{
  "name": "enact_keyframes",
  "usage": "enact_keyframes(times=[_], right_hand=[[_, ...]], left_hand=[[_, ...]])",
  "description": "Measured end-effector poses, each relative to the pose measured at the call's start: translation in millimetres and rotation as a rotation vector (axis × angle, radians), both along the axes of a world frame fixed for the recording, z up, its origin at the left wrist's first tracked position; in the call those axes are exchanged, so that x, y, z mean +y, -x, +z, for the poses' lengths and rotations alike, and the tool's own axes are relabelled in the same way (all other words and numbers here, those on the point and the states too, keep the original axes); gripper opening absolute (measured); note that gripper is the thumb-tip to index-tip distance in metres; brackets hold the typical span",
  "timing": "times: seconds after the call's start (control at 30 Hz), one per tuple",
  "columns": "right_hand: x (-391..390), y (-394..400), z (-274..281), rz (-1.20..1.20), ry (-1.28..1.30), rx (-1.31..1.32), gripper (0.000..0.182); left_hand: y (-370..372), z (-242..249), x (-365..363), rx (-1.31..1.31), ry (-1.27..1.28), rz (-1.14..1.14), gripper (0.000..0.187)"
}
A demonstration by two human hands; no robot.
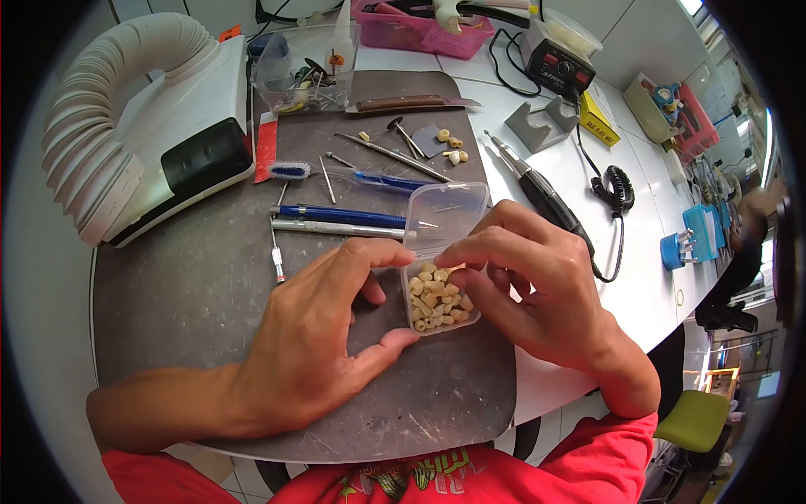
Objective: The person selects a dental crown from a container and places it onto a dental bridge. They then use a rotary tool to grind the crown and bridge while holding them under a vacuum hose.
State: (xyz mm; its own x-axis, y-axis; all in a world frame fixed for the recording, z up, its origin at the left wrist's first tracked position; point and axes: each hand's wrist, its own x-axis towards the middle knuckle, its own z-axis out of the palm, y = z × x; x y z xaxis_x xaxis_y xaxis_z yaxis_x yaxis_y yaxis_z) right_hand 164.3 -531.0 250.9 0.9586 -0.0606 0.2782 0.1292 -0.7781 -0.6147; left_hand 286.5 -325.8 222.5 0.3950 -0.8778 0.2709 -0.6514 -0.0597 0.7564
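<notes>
A small clear plastic box (411, 329) stands on the dark grey mat with its hinged lid (447, 210) swung up at the far side. Many cream-coloured, tooth-like pieces (435, 304) fill it. My left hand (315, 323) grips the box from the left, index finger at the far corner and thumb at the near one. Over the box's far right part, my right hand (537, 281) has its thumb and fingers pinched together. Whatever lies between those fingertips is hidden.
Beyond the box lie a blue pen-like tool (344, 216), a silver rod (340, 228), a blue-handled brush (390, 181) and a wooden-handled knife (403, 102). A corded handpiece (550, 197) rests to the right. A white hose unit (197, 109) stands left. Several small tooth-like pieces (453, 143) sit farther back.
</notes>
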Motion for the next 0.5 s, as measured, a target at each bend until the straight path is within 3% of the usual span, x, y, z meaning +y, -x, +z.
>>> enact_keyframes(times=[0.27, 0.5], right_hand=[[6.9, -1.1, -9.1, 0.117, 0.217, -0.038, 0.011], [3.2, -0.7, -11.2, 0.071, 0.252, -0.1, 0.017]], left_hand=[[0.9, 3.9, -1.4, 0.016, -0.02, -0.018, 0.072], [1.6, 2.8, -1.7, 0.005, -0.023, -0.004, 0.072]])
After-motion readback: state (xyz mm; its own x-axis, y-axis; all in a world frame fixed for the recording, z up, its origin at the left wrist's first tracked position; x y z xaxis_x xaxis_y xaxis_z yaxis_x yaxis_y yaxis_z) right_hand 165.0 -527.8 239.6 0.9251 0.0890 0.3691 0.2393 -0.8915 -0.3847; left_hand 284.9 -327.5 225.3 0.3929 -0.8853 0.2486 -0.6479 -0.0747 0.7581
